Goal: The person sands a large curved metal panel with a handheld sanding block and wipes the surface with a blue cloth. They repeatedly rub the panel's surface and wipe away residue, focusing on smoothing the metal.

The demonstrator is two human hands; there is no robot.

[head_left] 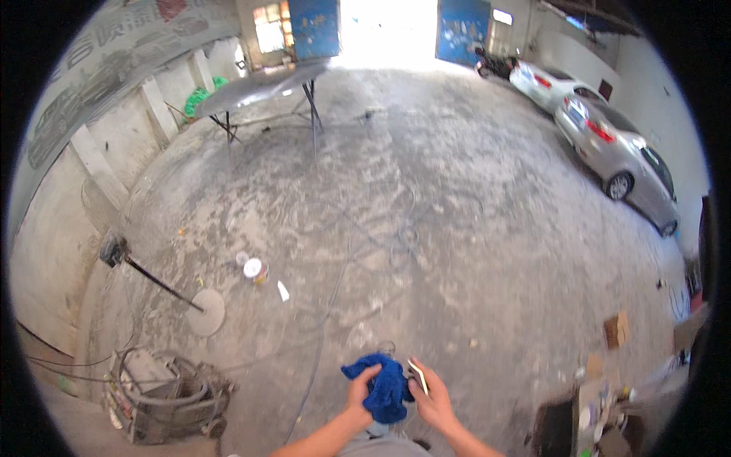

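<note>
1. Your left hand [361, 396] was closed around a bunched blue cloth [390, 392], thumb lying across its top.
2. Your right hand [435, 401] gripped a slim flat object [419, 378] with a pale edge, tilted upright just beside the cloth; you could not tell whether those fingers also touched the fabric.
3. The cloth was in front of your body, low in the view, above the grey concrete floor [426, 297].
4. To your left stood a wheeled machine [164, 400] with a coiled hose, and a pole stand with a round base [205, 312].
5. Ahead, a white-topped tub [253, 268] sat near a small white piece [283, 291].
6. Farther off, a large panel [259, 87] rested on trestles; two pale cars [605, 129] lined the right wall.
</note>
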